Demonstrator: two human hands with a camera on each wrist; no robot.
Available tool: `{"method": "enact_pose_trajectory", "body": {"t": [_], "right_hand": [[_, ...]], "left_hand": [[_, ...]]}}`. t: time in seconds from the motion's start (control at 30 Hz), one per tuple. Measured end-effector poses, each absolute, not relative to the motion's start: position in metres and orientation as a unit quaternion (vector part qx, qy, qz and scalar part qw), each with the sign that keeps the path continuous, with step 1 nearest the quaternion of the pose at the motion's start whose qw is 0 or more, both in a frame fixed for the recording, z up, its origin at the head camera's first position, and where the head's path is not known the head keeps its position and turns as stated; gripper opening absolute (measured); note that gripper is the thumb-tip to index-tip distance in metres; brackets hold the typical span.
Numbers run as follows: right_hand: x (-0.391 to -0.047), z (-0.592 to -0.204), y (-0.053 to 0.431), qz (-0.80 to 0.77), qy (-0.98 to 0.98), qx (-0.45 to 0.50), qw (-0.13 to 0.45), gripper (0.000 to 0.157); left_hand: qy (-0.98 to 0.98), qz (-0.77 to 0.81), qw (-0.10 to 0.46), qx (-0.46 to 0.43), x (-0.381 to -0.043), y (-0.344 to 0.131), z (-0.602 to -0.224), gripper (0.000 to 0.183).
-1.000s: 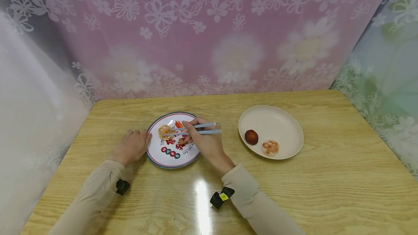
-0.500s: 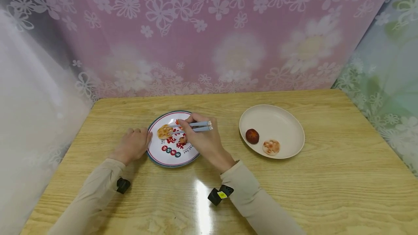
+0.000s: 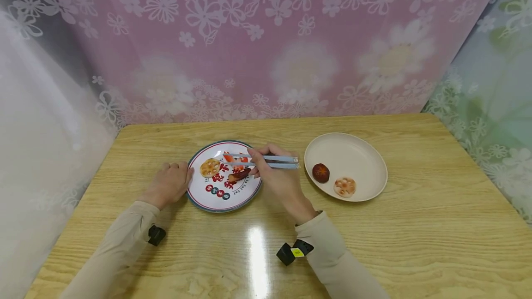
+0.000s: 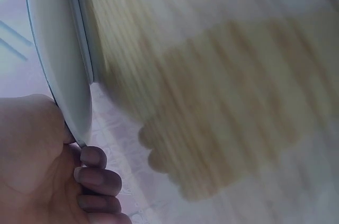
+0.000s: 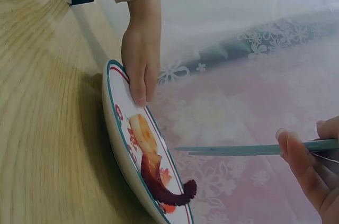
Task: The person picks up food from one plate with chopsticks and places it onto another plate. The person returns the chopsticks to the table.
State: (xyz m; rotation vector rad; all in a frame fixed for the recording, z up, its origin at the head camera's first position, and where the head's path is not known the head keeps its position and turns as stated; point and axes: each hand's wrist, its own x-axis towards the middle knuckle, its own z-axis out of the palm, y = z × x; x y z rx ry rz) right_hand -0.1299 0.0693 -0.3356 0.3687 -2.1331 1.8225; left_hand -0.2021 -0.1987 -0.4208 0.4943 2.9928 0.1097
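My left hand grips the left rim of a white plate with a green and red edge and red lettering. In the left wrist view its thumb lies over the rim and its fingers curl below. My right hand holds a pair of pale blue chopsticks over the plate's right side. Nothing is pinched between their tips, which stand above the plate in the right wrist view. On the plate lie a lotus root slice, orange-red and white pieces, and a dark curled octopus tentacle.
To the right stands a cream plate, holding a round dark brown mushroom cap with a star cut and a paler lotus root slice. Both plates are on a wooden table. A pink flowered curtain hangs behind.
The chopsticks have left the lotus root slice, which stays on the patterned plate. My right hand has moved right, uncovering the tentacle and orange-red pieces. My left hand has stayed at the rim.
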Motion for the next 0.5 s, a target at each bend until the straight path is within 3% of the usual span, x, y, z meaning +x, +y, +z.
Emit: {"method": "enact_pose_trajectory", "body": {"t": [0.27,0.5], "right_hand": [[-0.138,-0.342,0.099,0.607,-0.752,0.132,0.220,0.017],[-0.131,-0.331,0.137,0.638,-0.735,0.069,0.218,0.025]], "left_hand": [[0.985,0.036,0.070,0.154,-0.202,-0.198,-0.420,0.037],[0.985,0.041,0.072,0.153,-0.203,-0.198,-0.419,0.037]]}}
